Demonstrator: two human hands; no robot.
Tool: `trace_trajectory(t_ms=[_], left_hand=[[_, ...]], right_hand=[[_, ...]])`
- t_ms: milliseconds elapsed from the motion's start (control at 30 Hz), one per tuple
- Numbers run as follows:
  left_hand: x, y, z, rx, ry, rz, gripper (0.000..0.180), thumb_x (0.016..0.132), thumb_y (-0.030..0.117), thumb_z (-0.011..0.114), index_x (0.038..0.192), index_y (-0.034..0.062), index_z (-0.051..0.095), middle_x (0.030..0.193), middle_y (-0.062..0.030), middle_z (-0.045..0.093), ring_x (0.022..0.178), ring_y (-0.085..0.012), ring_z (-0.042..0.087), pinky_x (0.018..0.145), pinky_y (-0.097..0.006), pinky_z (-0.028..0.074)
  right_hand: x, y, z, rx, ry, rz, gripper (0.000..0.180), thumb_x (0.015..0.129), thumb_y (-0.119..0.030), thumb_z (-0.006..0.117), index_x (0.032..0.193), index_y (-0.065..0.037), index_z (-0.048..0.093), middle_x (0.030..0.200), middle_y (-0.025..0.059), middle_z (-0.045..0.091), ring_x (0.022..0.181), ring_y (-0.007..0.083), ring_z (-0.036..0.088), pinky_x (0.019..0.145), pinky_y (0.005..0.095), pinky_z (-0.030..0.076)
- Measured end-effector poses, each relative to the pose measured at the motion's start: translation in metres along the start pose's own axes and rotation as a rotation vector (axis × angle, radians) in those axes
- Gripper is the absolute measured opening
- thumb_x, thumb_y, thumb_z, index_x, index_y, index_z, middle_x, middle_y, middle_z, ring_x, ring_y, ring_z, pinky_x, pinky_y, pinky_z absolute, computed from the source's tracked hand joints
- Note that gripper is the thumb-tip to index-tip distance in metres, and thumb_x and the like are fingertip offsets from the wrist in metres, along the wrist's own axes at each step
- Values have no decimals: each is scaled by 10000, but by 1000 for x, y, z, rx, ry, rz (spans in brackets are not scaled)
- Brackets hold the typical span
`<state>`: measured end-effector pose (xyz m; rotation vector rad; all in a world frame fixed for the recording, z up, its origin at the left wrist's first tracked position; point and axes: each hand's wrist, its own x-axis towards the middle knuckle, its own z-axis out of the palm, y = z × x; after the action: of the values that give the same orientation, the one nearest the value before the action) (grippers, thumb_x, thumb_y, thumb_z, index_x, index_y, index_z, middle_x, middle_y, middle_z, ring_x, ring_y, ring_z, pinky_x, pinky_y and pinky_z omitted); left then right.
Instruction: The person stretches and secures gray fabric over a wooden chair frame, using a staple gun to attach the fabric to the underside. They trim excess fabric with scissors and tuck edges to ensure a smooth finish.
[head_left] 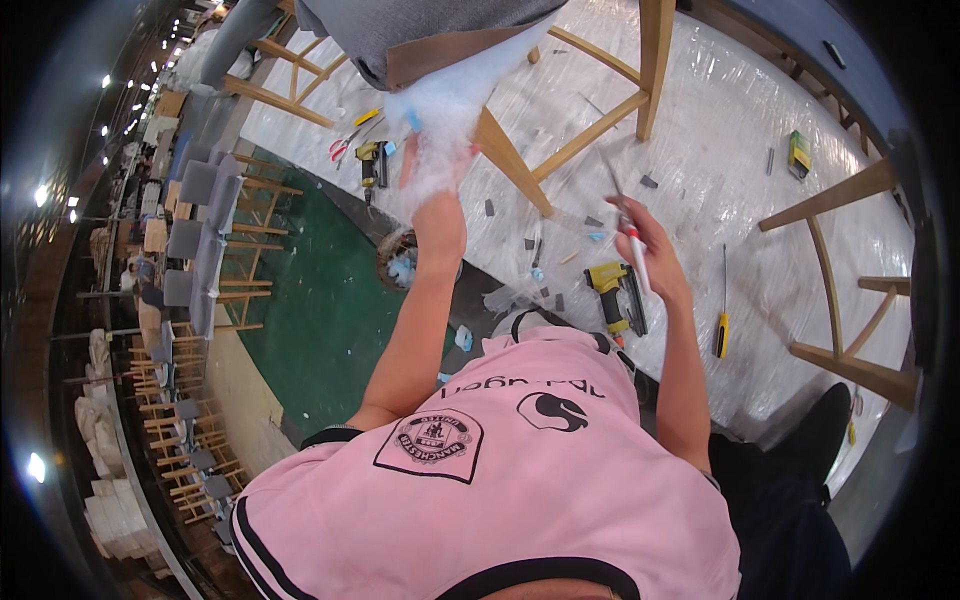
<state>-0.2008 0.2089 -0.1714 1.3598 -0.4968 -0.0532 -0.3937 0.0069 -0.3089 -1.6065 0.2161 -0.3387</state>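
My left hand (436,190) is sunk in a tuft of white fluffy stuffing (455,105) that hangs below a grey upholstered chair (440,40) with wooden legs. Its fingers seem closed on the fluff, which partly hides them. In my right hand (655,250) is a slim tool (637,255) with a red-and-white handle and a thin metal shaft pointing up and away. The shaft is blurred, so its exact kind does not show. A yellow-and-black staple gun (615,297) lies on the plastic-covered table just below my right hand.
A second staple gun (373,165) and red-handled scissors (339,149) lie left of the stuffing. To the right are a yellow-handled screwdriver (721,330), a green-and-yellow box (798,154) and another chair's wooden legs (850,375). Dark scraps dot the table; stacked chairs (200,220) stand far left.
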Motion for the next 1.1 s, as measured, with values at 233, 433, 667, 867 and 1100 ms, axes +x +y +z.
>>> trace_trajectory(t_ms=[233, 433, 667, 867, 1100], left_hand=[[11, -2, -18, -223, -235, -178, 475, 1008, 219, 438, 1280, -147, 572, 1491, -348, 462, 1443, -443, 405, 1199, -579, 319], [19, 28, -24, -708, -83, -304, 1000, 857, 487, 682, 1533, -125, 270, 1625, -300, 262, 1534, -468, 192, 1267, -645, 134], [40, -2, -1, 159, -118, -104, 654, 1064, 307, 564, 1539, -55, 296, 1407, -252, 545, 1264, -368, 610, 1161, -486, 438], [49, 34, 23, 428, 27, -46, 362, 923, 264, 804, 1019, -78, 733, 984, -105, 758, 761, -159, 705, 734, -329, 564], [44, 35, 0, 509, -37, -59, 403, 925, 350, 792, 951, -51, 757, 814, -82, 762, 705, -114, 692, 681, -285, 539]], right_hand=[[43, -14, 52, 140, -154, 8, 590, 949, -263, 741, 1457, -51, 531, 1334, 79, 638, 1149, 162, 613, 922, 351, 558], [-15, 8, 46, 137, -67, 195, 580, 952, -434, 728, 1393, -79, 600, 921, 8, 646, 817, 99, 596, 756, 290, 521], [-33, 46, 52, 156, 169, 206, 560, 931, -441, 739, 1372, -112, 630, 1008, 60, 711, 873, 150, 656, 765, 329, 546], [42, -2, 40, 149, 65, 1, 601, 901, -296, 796, 1427, -88, 592, 1164, 68, 673, 994, 150, 624, 863, 347, 532], [114, -56, 60, 9, -130, -198, 734, 914, -416, 768, 1518, -91, 508, 1160, 47, 609, 1068, 174, 581, 998, 339, 471]])
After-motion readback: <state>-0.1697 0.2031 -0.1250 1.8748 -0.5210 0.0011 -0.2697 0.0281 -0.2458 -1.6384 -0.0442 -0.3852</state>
